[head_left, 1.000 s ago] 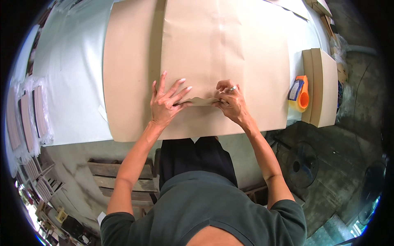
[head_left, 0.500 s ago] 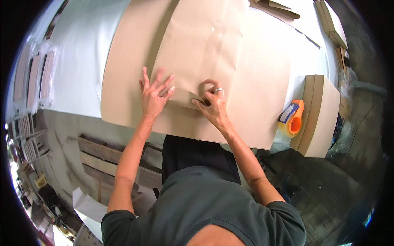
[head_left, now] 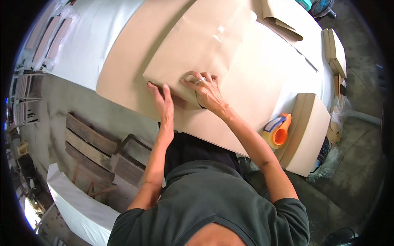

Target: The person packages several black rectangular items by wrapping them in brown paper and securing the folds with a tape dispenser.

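Observation:
A large flat parcel wrapped in brown paper (head_left: 197, 49) lies on a bigger sheet of brown paper (head_left: 123, 74) spread over the white table (head_left: 82, 49). My left hand (head_left: 163, 104) lies flat against the parcel's near edge, fingers together, pressing the paper. My right hand (head_left: 205, 88), with a ring on one finger, presses down on the folded paper flap at the same near edge, fingers spread. Clear tape glints on the parcel top (head_left: 219, 35).
An orange tape dispenser (head_left: 279, 131) sits at the table's right edge beside a wrapped brown parcel (head_left: 308, 131). More wrapped parcels (head_left: 334, 51) lie further right. Wooden pallets (head_left: 88, 147) and a white sheet (head_left: 78, 205) lie on the floor to the left.
The view has swung left and tilted. My left hand went from spread on top of the paper to flat along the parcel's near edge; my right hand stays on the folded flap.

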A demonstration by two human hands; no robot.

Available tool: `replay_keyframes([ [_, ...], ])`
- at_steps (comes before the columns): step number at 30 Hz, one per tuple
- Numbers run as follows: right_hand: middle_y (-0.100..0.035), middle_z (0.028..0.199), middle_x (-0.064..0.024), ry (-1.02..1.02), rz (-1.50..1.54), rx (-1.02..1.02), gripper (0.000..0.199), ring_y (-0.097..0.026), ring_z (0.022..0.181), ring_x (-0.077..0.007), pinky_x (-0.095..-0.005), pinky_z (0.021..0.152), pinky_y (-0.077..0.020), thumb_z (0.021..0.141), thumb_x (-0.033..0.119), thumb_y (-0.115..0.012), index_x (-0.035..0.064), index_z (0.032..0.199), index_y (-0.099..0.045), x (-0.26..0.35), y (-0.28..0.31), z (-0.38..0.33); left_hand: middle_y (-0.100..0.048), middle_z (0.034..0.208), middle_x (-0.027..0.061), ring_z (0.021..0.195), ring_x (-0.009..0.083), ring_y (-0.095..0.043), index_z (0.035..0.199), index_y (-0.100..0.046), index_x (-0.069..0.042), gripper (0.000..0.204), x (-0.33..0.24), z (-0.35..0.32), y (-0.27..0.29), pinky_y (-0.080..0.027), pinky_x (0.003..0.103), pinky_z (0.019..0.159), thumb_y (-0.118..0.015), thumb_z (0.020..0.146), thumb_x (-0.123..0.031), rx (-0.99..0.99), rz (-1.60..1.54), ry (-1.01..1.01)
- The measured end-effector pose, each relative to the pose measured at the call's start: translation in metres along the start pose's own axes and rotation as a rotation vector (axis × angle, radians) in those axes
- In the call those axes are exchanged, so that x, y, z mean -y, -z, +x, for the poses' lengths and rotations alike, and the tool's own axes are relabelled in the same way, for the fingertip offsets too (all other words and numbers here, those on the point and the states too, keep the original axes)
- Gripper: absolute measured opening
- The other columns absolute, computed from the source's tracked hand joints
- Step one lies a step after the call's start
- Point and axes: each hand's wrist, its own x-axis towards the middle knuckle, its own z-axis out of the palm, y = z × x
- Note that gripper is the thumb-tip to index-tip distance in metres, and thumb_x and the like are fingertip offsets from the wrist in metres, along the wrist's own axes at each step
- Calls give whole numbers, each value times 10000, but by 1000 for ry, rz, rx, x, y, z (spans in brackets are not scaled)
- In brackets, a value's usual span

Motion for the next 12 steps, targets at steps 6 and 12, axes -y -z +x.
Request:
replay_keyframes([
  [6, -579, 1200, -50, -268, -89, -166, 230, -561, 1036, -265, -443, 830, -437, 871, 163, -603, 138, 1086, -681, -19, 35, -48, -103, 1578, 211, 1446, 308, -197, 1501, -48, 40, 722, -67, -28, -17, -187, 396, 1173, -361, 1015, -393, 21, -52, 111],
  [12, -673, 981, -152, -1235, -555, -67, 485, -660, 870, -355, -519, 685, -493, 862, 512, -633, 67, 1049, -590, -77, 127, -205, 0, 1598, 154, 1468, 285, -122, 1515, 46, -20, 773, -50, -15, -53, -140, 408, 1191, -415, 1006, -375, -172, -436, 297],
])
